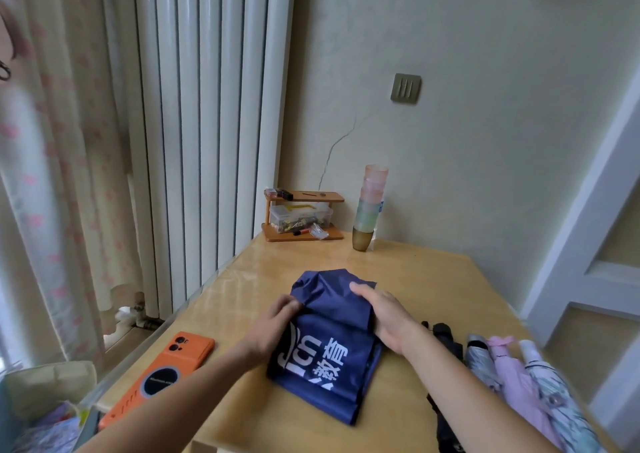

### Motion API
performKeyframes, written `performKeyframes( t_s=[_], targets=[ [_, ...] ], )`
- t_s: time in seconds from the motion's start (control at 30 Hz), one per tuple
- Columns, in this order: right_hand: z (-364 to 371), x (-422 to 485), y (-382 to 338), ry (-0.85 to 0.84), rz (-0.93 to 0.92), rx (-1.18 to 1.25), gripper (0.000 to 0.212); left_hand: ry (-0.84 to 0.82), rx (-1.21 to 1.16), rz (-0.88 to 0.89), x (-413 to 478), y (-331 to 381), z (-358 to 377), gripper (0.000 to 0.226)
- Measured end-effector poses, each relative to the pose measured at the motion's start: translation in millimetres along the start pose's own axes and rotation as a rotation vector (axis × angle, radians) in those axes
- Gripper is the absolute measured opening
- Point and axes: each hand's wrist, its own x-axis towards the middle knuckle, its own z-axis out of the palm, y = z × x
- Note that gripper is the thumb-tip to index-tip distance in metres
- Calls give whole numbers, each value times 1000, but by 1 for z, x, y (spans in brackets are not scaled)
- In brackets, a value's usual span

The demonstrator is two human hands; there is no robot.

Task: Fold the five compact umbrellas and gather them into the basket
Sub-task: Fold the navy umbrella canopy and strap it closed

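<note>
The navy umbrella (325, 366) lies in the middle of the tabletop (433, 272), right in front of the person, its long axis running from the near edge away towards the wall, tilted a little. The canopy is slack and spread wide, not yet rolled tight. Both hands are on its far half. The left hand (273, 328) is at the left edge, its fingers curled and pinching a fold of the cloth. The right hand (384, 317) lies across the right side, fingers stretched out fairly straight and pressing the fabric down; it does not seem to grip anything.

I'd guess the cloth is about to be gathered inwards across the short axis. The hands face each other over the umbrella, neither nearer than the other, so each can bring in its own side.

The tight side is the right. A row of other umbrellas (512, 373), black, grey, pink and pale, lies just beside the navy one, close under the right forearm, so any sweep that way would knock them. On the left, an orange phone (162, 369) sits near the tabletop's left edge, with bare wood between it and the umbrella. Beyond the hands the surface is open towards the wall. A soft-sided bin (52, 380) stands low on the left, off the tabletop; it may be the basket, I cannot be sure.
</note>
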Motion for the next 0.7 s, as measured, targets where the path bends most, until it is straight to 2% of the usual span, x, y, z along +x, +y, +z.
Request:
performKeyframes(
  t_s=[0.07,0.17,0.3,0.4,0.5,0.63,0.7],
  targets=[
    [-5,-10,15,-32,25,-52,40,83,-117,-12,0,9,-3,41],
    [-8,-26,26,-90,47,-177,33,146,-139,-47,8,16,-4,43],
    [-9,-36,32,-108,63,-304,25,248,191,-103,15,31,2,54],
    [-10,-37,35,-109,61,-322,34,326,402,-200,16,41,7,59],
    [-10,-40,33,-142,67,-324,44,254,325,-348,11,45,11,49],
    [-10,-39,30,-120,60,-296,30,244,163,-375,6,52,10,19],
    [-10,-40,30,-109,45,-253,33,227,102,-312,2,55,10,29]
  ],
)
